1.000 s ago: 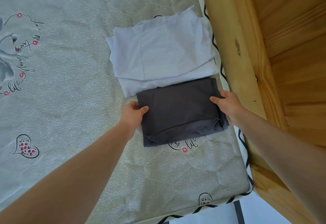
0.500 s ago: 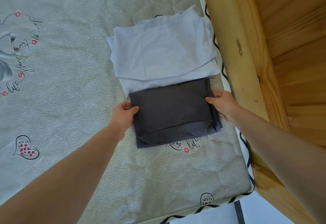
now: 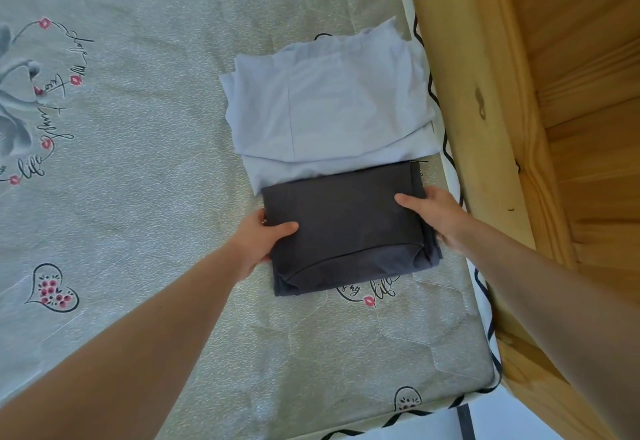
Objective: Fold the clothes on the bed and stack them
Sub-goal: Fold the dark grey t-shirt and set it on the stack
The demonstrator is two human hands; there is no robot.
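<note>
A folded dark grey garment (image 3: 349, 221) lies on the bed near its right edge. My left hand (image 3: 258, 240) grips its left side, thumb on top and fingers under the cloth. My right hand (image 3: 436, 216) grips its right side the same way. Just beyond it lies a folded pale blue garment (image 3: 325, 114), and the grey garment's far edge overlaps the pale one's near edge.
The bed (image 3: 138, 197) has a grey-green printed cover with hearts and script. A wooden frame (image 3: 485, 128) runs close along the right side. The mattress's near edge (image 3: 398, 419) is at the bottom, with pale floor below it.
Both hands, gripping the grey garment, have shifted it slightly to the left and toward the pale blue garment. The pale garment has not moved.
</note>
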